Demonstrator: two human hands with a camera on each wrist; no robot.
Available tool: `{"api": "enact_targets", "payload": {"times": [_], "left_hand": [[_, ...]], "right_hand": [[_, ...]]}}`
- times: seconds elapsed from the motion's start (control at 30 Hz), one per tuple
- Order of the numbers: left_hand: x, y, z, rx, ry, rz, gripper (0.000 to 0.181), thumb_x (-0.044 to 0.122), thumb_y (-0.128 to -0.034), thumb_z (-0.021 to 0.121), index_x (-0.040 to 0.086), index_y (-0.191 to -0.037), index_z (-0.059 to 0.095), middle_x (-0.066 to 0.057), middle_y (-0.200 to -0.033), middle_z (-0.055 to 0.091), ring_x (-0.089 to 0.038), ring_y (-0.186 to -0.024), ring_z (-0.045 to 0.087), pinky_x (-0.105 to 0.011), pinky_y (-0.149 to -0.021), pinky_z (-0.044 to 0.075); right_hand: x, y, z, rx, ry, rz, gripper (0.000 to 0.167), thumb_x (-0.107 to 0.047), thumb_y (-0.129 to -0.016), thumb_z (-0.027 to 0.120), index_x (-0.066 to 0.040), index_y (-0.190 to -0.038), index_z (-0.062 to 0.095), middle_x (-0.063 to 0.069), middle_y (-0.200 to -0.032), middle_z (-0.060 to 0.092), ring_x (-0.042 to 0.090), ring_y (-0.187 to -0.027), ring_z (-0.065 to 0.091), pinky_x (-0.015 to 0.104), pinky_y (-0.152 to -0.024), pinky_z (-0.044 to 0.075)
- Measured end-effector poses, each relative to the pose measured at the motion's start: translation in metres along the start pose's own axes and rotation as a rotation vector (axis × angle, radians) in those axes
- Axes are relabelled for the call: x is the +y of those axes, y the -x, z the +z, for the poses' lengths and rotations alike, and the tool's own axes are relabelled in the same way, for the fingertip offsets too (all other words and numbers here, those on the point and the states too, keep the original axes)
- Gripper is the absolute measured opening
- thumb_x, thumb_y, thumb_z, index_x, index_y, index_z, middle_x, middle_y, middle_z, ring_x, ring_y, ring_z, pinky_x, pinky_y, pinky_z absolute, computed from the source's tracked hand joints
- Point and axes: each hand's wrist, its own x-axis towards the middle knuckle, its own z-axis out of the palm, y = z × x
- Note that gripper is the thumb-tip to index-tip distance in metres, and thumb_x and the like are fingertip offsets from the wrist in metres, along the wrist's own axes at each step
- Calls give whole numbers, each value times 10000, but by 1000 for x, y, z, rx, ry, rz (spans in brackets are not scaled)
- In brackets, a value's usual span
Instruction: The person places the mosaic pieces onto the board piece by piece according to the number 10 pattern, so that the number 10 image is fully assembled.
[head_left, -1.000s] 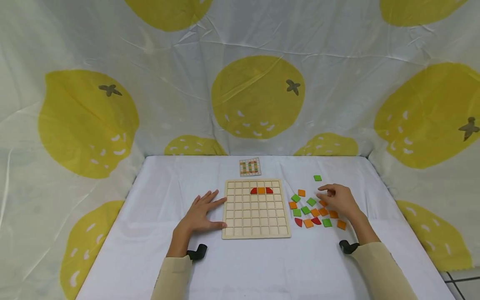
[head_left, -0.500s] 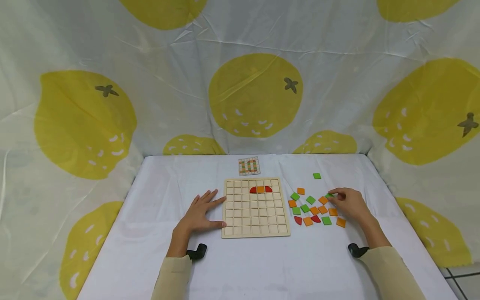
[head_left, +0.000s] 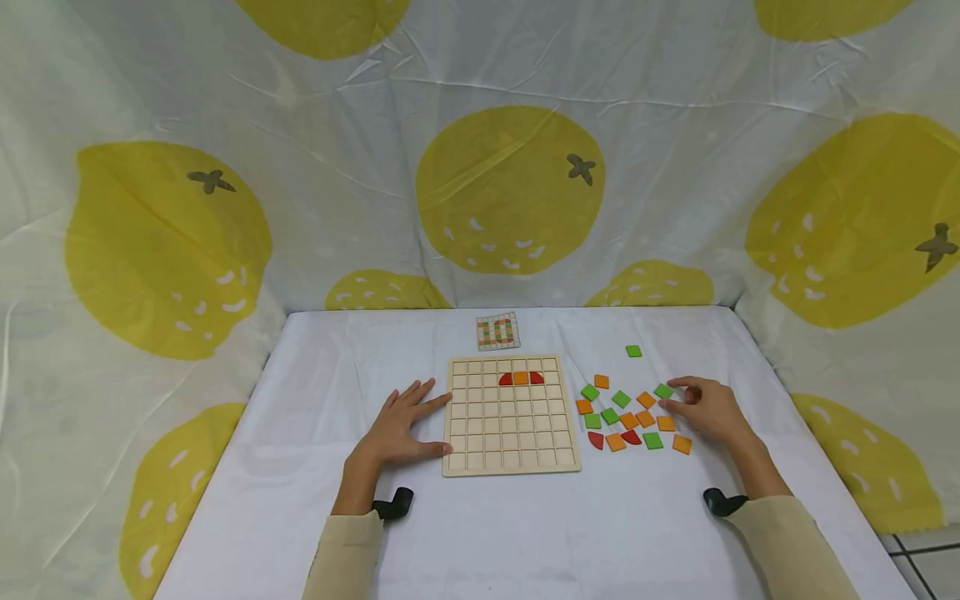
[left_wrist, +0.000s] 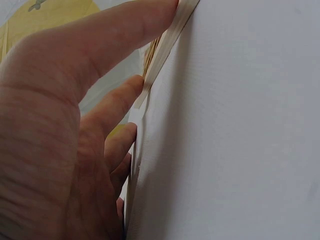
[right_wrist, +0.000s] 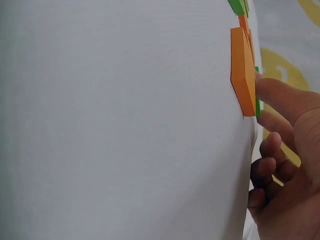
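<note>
My left hand (head_left: 397, 427) lies spread at the left edge of a wooden grid board (head_left: 513, 421), thumb and fingertips touching its side. The board holds an orange square tile (head_left: 521, 378) between two red quarter-round tiles (head_left: 536, 378) in an upper row. To the right, my right hand (head_left: 708, 407) hovers at a green square tile (head_left: 663, 390); thumb and index finger stand apart at its edges, the other fingers curled. In the right wrist view an orange tile (right_wrist: 242, 72) partly hides the green one, so contact is unclear.
Loose tiles lie right of the board, among them a green tile (head_left: 653, 441), an orange tile (head_left: 682, 444) and a red quarter-round (head_left: 596, 440). A lone green tile (head_left: 633, 351) lies farther back. A small pattern card (head_left: 498, 332) lies behind the board.
My right hand has shifted right and uncovered the green tile, which has slid slightly right. Its thumb and index finger have spread since half a second ago. My left hand has stayed put.
</note>
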Motion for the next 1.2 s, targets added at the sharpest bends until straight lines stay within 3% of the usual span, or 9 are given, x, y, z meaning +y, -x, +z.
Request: {"api": "enact_targets", "payload": {"times": [0.3,0.47,0.6,0.8,1.03,1.2], "left_hand": [[1,1,-1,1,0,3,911,691,-757,761,340,-1549,480,-49,-1708,276,-335,-1600,189,-628,-1274,103],[1,0,0,-5,-8,0,909,691,-761,760,338,-1550,479,-44,-1709,272,-333,-1601,188,-625,-1275,104],[1,0,0,-10,-12,-5,911,701,-763,753,341,-1552,474,-43,-1711,267,-331,-1603,181,-628,-1274,103],[0,0,0,-4,-14,0,910,704,-763,751,338,-1550,478,-47,-1710,270,-336,-1601,185,-632,-1272,106],[1,0,1,-4,-18,1,910,715,-762,743,355,-1552,471,-40,-1710,272,-333,-1601,188,-634,-1271,113],[1,1,0,-1,-16,-6,906,705,-764,748,347,-1551,475,-46,-1709,274,-335,-1600,188,-628,-1273,115]], "right_hand": [[4,-2,-1,29,-68,7,486,-359,-876,823,-6,-1203,752,-4,-670,431,160,-647,417,277,-549,283],[2,-3,-1,23,-93,19,505,-385,-885,814,-13,-1219,748,-11,-683,419,157,-670,423,273,-545,294],[-4,-5,0,19,-122,-16,510,-416,-876,820,-43,-1219,756,-13,-694,395,147,-660,414,260,-534,301],[-23,-12,4,8,-159,-95,441,-358,-867,841,-63,-1188,774,1,-686,374,157,-667,390,276,-559,299],[-53,-21,18,-54,-209,-91,441,-396,-872,830,-133,-1220,769,1,-698,371,187,-673,416,264,-539,328],[-77,-25,32,-92,-256,-147,416,-376,-874,831,-149,-1217,770,-3,-671,364,182,-636,398,264,-529,323]]}}
